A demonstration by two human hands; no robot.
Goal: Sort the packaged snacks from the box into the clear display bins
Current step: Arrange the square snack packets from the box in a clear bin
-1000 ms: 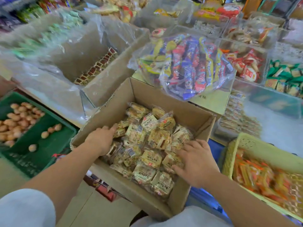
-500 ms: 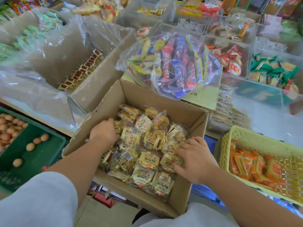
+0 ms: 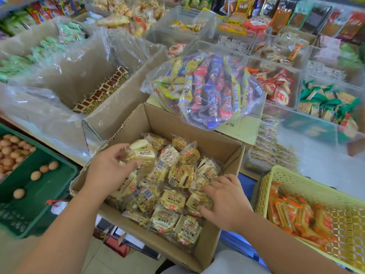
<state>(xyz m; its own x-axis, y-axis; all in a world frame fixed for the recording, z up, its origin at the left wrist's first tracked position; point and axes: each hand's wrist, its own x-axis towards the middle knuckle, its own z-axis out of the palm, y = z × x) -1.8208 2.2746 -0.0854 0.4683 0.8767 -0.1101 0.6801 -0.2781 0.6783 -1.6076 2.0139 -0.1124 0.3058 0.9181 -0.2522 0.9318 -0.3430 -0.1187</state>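
Note:
An open cardboard box (image 3: 201, 135) in front of me holds several clear-wrapped yellow snack packets (image 3: 173, 200). My left hand (image 3: 107, 171) grips a small bunch of these packets (image 3: 142, 155), raised a little above the pile at the box's left side. My right hand (image 3: 225, 200) lies on the packets at the box's right side, fingers curled over one packet (image 3: 197, 202). Clear display bins (image 3: 276, 62) with assorted snacks stand behind the box.
A clear bag of colourful wrapped snacks (image 3: 207, 88) rests on a carton behind the box. A plastic-lined cardboard box (image 3: 122, 113) is at left, a green crate with eggs (image 3: 39, 186) lower left, a yellow basket (image 3: 296, 178) of orange packets at right.
My left hand has closed on a bunch of packets and lifted them up from the pile. My right hand stays on the packets at the right.

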